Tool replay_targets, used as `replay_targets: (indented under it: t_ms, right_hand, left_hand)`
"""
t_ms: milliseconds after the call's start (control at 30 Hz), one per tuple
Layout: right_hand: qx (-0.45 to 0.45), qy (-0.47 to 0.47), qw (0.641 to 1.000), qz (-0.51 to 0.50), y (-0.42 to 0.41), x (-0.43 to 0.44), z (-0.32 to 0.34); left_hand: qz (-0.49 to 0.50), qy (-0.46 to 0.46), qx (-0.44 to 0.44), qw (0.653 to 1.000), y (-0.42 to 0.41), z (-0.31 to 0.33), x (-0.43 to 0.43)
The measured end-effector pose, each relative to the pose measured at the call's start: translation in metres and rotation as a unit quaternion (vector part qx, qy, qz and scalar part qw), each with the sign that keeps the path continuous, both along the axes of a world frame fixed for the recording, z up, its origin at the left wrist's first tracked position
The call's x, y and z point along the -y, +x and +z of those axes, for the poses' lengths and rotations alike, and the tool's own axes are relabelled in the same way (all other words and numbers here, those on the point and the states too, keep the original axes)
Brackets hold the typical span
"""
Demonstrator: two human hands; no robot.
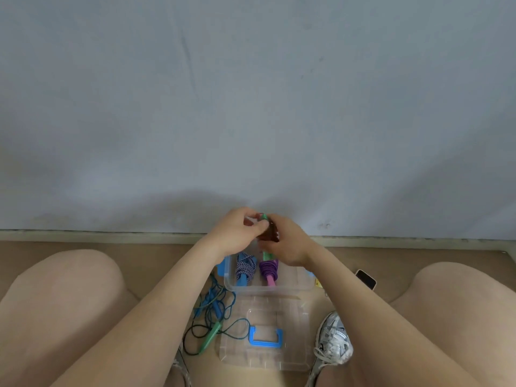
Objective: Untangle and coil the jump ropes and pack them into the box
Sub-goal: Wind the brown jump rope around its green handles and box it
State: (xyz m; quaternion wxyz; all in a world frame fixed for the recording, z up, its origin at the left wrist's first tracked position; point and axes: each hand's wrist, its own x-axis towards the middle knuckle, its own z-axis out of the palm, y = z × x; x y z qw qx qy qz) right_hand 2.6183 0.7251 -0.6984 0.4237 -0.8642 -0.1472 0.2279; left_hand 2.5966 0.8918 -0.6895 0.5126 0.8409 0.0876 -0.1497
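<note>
Both hands meet above the far end of the clear plastic box (268,289). My left hand (237,233) and my right hand (284,244) grip one jump rope (269,233) with green handles and a dark brown cord wound around them. Inside the box lie a blue-handled rope (245,268) with a blue-white cord wrapped on it and a pink-handled rope (268,270) with a purple cord. A loose tangled rope (215,317) with a teal cord and green handle lies on the floor left of the box.
The clear lid (265,331) with a blue handle lies on the floor just before the box. A phone (365,279) rests to the right. My knees flank the scene, and a white sneaker (333,339) sits by the lid. A blue wall rises behind.
</note>
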Motion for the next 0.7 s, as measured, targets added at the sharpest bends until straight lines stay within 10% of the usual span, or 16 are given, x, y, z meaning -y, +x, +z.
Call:
replay_targets:
  t_ms: [167,467,600,700]
  right_hand:
    - [0.002,-0.285,0.958,0.046,0.013,0.018,-0.053]
    - [0.025,-0.418,0.902,0.106,0.021,0.017,-0.11]
    - [0.186,-0.495,0.836,0.149,0.007,-0.009,-0.13]
    - [0.204,-0.366,0.881,0.221,-0.01,-0.056,-0.136]
  left_hand:
    - [-0.12,0.344,0.037,0.931,0.006,-0.027,-0.021]
    - [-0.231,0.369,-0.086,0.896,0.008,-0.064,-0.054]
    - [-0.235,0.37,-0.142,0.888,0.006,-0.071,-0.071]
    - [-0.236,0.389,-0.17,0.874,0.003,-0.072,-0.084]
